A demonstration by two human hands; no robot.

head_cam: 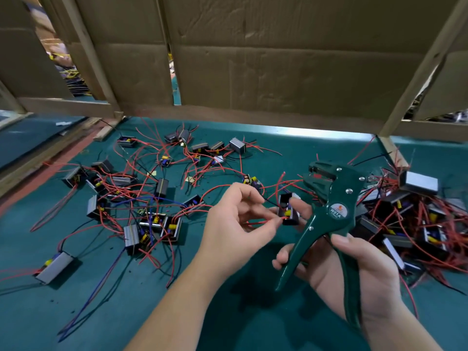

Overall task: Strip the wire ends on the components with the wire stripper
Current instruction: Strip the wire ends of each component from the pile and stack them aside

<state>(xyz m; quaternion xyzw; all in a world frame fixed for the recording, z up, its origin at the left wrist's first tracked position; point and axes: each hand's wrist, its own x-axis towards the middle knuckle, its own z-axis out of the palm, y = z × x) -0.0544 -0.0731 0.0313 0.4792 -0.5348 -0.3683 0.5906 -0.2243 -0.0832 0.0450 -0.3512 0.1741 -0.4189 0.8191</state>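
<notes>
While the right hand grips the green wire stripper, the left hand pinches a red wire of a black component above the teal counter.

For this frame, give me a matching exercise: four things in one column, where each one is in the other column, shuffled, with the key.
Things
1. wire stripper
2. red wire
3. heap of components
4. lone grey component

Places
A. piled at the right of the table
B. pinched in the left hand
C. lying alone at the table's near left
D. gripped by its handles in the right hand

Pairs: 1-D, 2-B, 3-A, 4-C
</notes>
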